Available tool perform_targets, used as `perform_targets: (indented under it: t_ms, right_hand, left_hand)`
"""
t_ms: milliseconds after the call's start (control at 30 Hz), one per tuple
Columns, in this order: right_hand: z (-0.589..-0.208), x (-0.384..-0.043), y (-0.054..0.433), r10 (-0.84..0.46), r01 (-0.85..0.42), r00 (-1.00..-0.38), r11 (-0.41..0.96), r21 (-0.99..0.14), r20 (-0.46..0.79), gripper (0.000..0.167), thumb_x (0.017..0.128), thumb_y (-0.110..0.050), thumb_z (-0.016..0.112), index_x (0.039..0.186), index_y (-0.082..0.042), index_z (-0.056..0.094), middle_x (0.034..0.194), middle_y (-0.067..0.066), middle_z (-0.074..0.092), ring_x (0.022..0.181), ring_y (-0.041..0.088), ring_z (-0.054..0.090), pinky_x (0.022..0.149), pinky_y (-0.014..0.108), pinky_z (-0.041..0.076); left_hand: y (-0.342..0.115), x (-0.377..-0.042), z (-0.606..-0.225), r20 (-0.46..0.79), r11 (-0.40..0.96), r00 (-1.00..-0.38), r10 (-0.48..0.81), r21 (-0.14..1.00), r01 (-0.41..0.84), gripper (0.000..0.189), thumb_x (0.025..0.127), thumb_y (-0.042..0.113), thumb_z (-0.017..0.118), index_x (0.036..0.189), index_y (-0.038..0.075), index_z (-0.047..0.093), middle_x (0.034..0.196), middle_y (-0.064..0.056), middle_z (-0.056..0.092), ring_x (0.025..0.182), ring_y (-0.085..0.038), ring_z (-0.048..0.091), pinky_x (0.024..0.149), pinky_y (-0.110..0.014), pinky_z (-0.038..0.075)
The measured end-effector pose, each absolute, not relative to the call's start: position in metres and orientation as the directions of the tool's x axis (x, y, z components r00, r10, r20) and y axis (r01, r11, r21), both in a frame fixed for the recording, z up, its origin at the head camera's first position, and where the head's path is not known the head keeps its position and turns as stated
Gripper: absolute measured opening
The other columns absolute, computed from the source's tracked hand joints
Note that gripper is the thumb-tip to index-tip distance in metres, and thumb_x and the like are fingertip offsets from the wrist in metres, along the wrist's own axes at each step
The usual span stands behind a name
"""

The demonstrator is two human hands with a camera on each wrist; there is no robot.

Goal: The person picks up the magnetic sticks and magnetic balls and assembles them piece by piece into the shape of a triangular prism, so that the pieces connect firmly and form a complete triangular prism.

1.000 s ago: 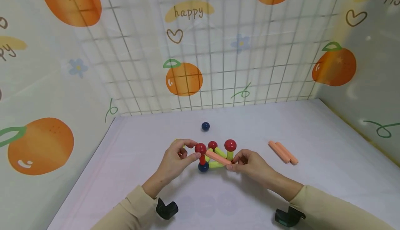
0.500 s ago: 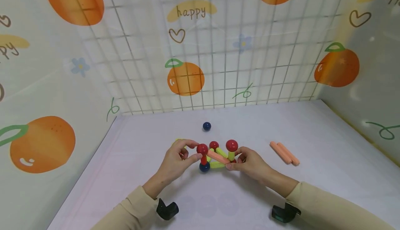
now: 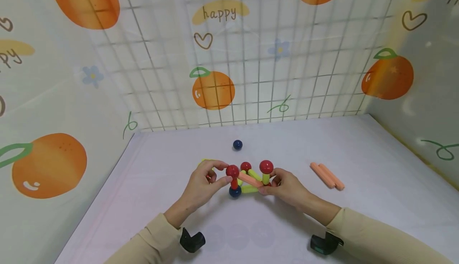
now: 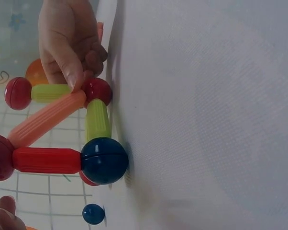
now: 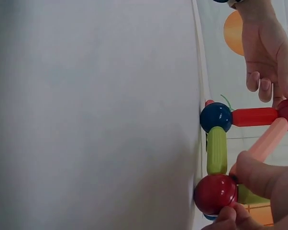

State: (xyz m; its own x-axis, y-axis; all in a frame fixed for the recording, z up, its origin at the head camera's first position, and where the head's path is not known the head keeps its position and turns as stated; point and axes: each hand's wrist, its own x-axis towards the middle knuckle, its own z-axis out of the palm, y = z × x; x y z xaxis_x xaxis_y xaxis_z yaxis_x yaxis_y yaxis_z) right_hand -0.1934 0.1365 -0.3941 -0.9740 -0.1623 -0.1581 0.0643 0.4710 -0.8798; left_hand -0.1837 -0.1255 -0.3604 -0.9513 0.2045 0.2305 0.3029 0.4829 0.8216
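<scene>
Balls and ribbed sticks, like a magnetic building set, form a small frame on the table. My left hand (image 3: 201,180) pinches the red ball (image 3: 232,171) on top of an upright red stick (image 4: 48,160), which stands on a dark blue ball (image 3: 235,191). From that red ball a salmon stick (image 3: 250,179) slopes down to a lower red ball (image 5: 216,194). My right hand (image 3: 288,186) grips its lower end, thumb on the stick and fingertips against the lower ball. Green sticks (image 5: 217,151) join the base; another red ball (image 3: 266,167) tops a green upright.
A loose dark blue ball (image 3: 238,144) lies behind the frame. Two salmon sticks (image 3: 327,175) lie side by side to the right. Something yellow (image 3: 206,161) shows partly behind the left hand. A printed curtain over a grid (image 3: 251,77) closes off the table's back.
My right hand has moved slightly left, bringing the salmon stick's lower end in to the lower red ball. My left hand keeps its hold on the top red ball.
</scene>
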Motion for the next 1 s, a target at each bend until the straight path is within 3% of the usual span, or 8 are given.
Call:
perform_targets:
  t_ms: [367,533,767,1000]
  right_hand:
    - [-0.382,-0.191,0.134,-0.176,0.004,-0.98,0.459,-0.889,-0.095,0.042,0.079,-0.026,0.082,0.107,-0.006,0.059,0.079,0.005,0.05,0.074,0.018,0.046,0.057,0.026,0.036]
    - [-0.368,-0.189,0.136,-0.196,-0.046,-0.98,0.391,-0.919,-0.035,0.048,0.08,-0.024,0.081,0.119,-0.008,0.059,0.084,0.005,0.051,0.077,0.018,0.047,0.056,0.023,0.039]
    - [-0.357,-0.186,0.147,-0.175,-0.075,-0.985,0.401,-0.913,0.004,0.058,0.082,-0.03,0.08,0.13,-0.01,0.055,0.088,0.006,0.05,0.081,0.02,0.048,0.058,0.023,0.042]
    - [-0.359,-0.185,0.147,-0.18,-0.057,-0.984,0.393,-0.918,-0.016,0.06,0.082,-0.033,0.08,0.132,-0.012,0.054,0.09,0.006,0.05,0.082,0.02,0.048,0.058,0.024,0.042]
  left_hand:
    - [-0.134,-0.18,-0.362,0.222,0.5,-0.951,0.214,0.811,0.302,0.032,0.083,0.026,0.079,0.113,0.022,0.068,0.11,-0.007,0.059,0.069,-0.011,0.046,0.06,-0.02,0.038]
    - [-0.142,-0.181,-0.364,0.211,0.562,-0.964,0.162,0.783,0.266,0.032,0.083,0.019,0.079,0.113,0.017,0.068,0.111,-0.008,0.061,0.069,-0.014,0.047,0.06,-0.02,0.039]
    - [-0.158,-0.207,-0.377,0.141,0.783,-0.99,0.023,0.613,0.105,0.036,0.086,0.021,0.076,0.119,0.01,0.065,0.111,-0.013,0.062,0.083,-0.019,0.053,0.071,-0.027,0.045]
    - [-0.184,-0.224,-0.387,0.061,0.856,-0.998,0.011,0.515,0.041,0.035,0.084,0.018,0.073,0.117,0.008,0.066,0.119,-0.018,0.058,0.101,-0.029,0.058,0.09,-0.045,0.049]
